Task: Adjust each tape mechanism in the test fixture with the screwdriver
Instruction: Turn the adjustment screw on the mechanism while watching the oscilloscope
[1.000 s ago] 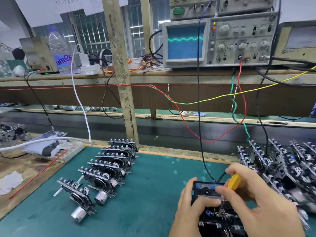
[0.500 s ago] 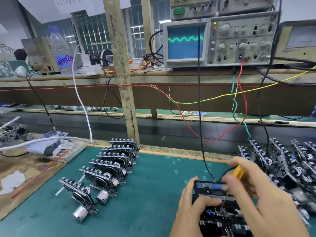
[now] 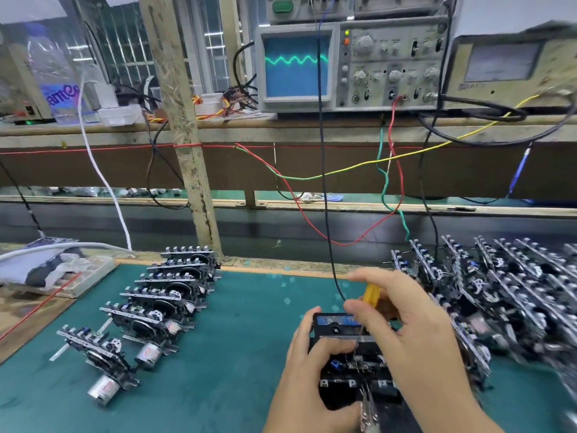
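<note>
At the far left a clear plastic water bottle with a blue label stands on the upper wooden shelf. Below it, on the green mat of the table, a row of six black-and-silver tape mechanisms with round metal motors runs diagonally toward the wooden post. Right of the post, a beige oscilloscope on the shelf shows a wavy green trace on its blue screen. Near the bottom centre, the left hand curls around the left side of the black test fixture holding a tape mechanism, thumb lying across its top. Just beside it, the right hand pinches the small yellow-handled screwdriver between thumb and fingers, its thin shaft pointing down into the mechanism. At the far right lies a dense pile of similar black-and-silver tape mechanisms.
</note>
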`<control>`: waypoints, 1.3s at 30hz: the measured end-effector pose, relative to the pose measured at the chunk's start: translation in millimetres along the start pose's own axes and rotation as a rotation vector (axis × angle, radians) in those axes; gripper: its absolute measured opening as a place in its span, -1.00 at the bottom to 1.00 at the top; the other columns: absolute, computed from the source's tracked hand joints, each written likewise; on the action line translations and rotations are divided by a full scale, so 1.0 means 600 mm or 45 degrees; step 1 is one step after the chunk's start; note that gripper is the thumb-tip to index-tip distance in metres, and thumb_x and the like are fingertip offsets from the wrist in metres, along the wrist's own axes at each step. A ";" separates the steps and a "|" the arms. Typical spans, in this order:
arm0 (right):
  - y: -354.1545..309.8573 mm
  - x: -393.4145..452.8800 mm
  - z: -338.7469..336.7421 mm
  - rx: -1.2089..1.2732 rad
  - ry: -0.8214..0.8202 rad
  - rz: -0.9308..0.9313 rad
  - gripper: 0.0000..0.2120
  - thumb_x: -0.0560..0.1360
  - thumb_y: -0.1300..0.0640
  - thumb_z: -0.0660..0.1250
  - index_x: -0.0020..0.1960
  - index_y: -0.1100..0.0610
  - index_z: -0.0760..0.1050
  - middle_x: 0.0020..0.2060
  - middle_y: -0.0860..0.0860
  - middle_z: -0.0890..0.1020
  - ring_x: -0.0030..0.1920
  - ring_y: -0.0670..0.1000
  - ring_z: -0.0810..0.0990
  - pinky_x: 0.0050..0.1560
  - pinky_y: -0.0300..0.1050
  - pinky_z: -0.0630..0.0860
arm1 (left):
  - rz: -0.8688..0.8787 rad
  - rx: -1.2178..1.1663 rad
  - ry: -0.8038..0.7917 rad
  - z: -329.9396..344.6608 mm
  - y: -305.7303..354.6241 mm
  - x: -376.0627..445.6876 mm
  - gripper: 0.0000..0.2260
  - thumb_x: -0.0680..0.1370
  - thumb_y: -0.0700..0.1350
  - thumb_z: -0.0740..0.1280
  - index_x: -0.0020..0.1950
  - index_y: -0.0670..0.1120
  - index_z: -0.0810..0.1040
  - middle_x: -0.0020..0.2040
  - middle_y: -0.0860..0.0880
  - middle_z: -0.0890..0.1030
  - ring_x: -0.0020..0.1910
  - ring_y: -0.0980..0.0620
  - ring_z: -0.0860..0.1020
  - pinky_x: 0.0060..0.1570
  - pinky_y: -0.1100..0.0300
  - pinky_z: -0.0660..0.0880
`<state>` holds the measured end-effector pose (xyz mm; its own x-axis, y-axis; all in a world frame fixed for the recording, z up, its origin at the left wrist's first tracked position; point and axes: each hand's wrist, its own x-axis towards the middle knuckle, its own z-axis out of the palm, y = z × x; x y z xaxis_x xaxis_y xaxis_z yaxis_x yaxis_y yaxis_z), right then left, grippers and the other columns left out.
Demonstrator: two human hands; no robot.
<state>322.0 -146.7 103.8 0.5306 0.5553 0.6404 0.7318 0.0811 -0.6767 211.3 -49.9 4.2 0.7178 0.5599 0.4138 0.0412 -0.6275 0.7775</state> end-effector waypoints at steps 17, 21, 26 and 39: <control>-0.007 0.008 -0.011 0.028 -0.125 0.065 -0.65 0.47 0.21 0.52 0.15 -0.15 0.61 -0.23 -0.09 0.59 -0.18 -0.04 0.57 -0.14 -0.34 0.46 | 0.018 -0.035 -0.012 0.001 -0.001 0.000 -0.49 0.27 0.10 0.53 0.18 0.35 0.48 0.59 0.35 0.05 0.51 0.27 0.26 0.23 0.22 0.42; -0.004 0.008 -0.020 0.026 -0.267 0.091 -0.68 0.58 0.15 0.41 0.25 -0.19 0.56 -0.05 -0.19 0.62 0.00 -0.13 0.60 0.04 -0.31 0.49 | 0.036 -0.051 -0.007 0.002 -0.004 0.002 -0.49 0.28 0.10 0.57 0.18 0.30 0.51 0.60 0.29 0.07 0.52 0.22 0.28 0.28 0.10 0.46; -0.007 0.011 -0.035 0.229 -0.361 0.274 -0.68 0.52 0.33 0.43 0.05 -0.10 0.60 -0.12 -0.11 0.73 -0.04 -0.12 0.71 0.13 -0.01 0.60 | 0.051 -0.047 0.003 0.004 -0.006 0.001 -0.48 0.27 0.07 0.56 0.18 0.32 0.52 0.58 0.34 0.07 0.49 0.21 0.34 0.27 0.10 0.48; 0.067 -0.053 -0.063 -0.507 -0.561 0.355 -0.80 0.68 -0.12 0.06 0.22 -0.21 0.41 0.09 -0.49 0.33 0.29 -0.46 0.10 0.47 -0.07 -0.02 | 0.052 -0.056 0.005 0.005 -0.011 -0.001 -0.44 0.25 0.14 0.56 0.23 0.33 0.53 0.56 0.37 0.10 0.42 0.21 0.42 0.25 0.14 0.47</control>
<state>350.7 -192.2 70.0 0.5602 0.8052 0.1946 0.7395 -0.3802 -0.5555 212.6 -47.9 -2.7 0.7153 0.5365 0.4478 -0.0190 -0.6256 0.7799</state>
